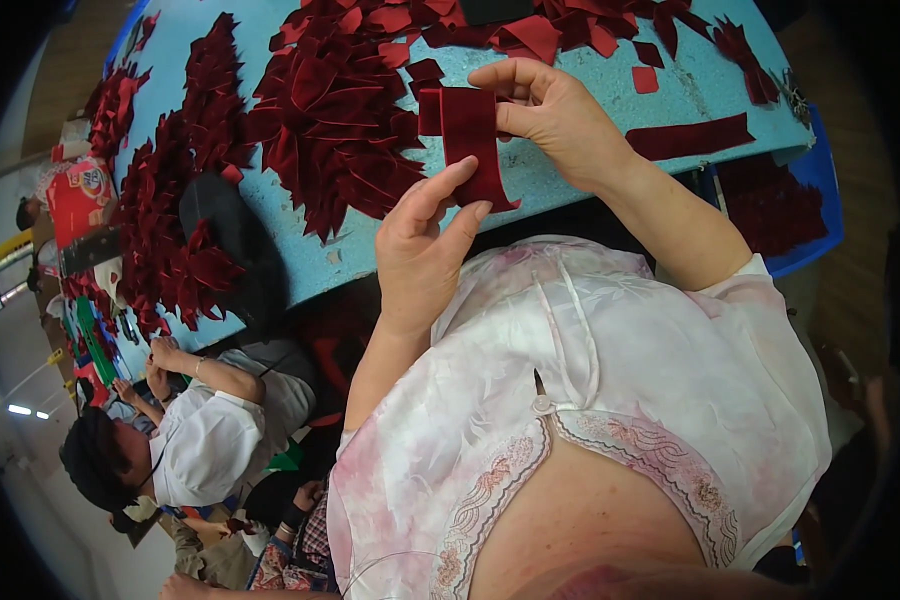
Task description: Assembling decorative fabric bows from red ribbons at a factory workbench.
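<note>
Between my hands is a dark red velvet ribbon strip point(470, 130), hanging upright just above the near table edge. It looks folded, with a short piece sticking out on its left side. My right hand point(560, 120) grips its upper right edge, thumb in front and the other fingers partly behind the cloth. At the lower left side, my left hand point(425, 235) has its index fingertip and thumb on the ribbon; the curled fingers behind are partly hidden. A large heap of folded velvet pieces point(325, 120) lies just left of the ribbon.
Red scraps point(530, 38) cover the far part of the blue table point(350, 262). A flat velvet strip point(690, 137) lies right, above a blue bin point(820, 235) of dark red pieces. A black object point(235, 250) lies left. A co-worker point(205, 440) in white sits at left.
</note>
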